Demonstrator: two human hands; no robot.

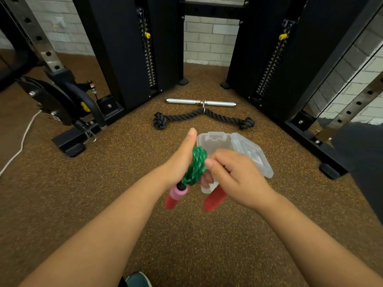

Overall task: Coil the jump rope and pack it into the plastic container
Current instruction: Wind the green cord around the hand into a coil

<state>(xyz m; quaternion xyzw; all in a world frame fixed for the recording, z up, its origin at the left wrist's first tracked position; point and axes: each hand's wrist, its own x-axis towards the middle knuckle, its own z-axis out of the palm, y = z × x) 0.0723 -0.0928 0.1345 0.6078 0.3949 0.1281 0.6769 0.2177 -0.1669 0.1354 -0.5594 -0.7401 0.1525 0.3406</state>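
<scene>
The green jump rope (pixel 196 165) is bunched into a coil between my hands, above the floor. My left hand (pixel 182 156) holds the coil with its thumb pointing up. My right hand (pixel 232 175) pinches the rope's strands from the right with curled fingers. Two red foam handles hang below the coil: one with a pink collar (pixel 176 196) at the left, the other (pixel 214 200) under my right hand. The clear plastic container (pixel 209 141) lies on the floor just behind my hands with its lid (pixel 251 154) folded open to the right, partly hidden by my right hand.
A black rope attachment (pixel 204 118) and a chrome bar (pixel 201 102) lie on the speckled brown floor beyond the container. Black gym machine columns (pixel 124 48) stand left and right. A white cord (pixel 22 141) runs along the left. A shoe tip (pixel 137 279) shows at the bottom.
</scene>
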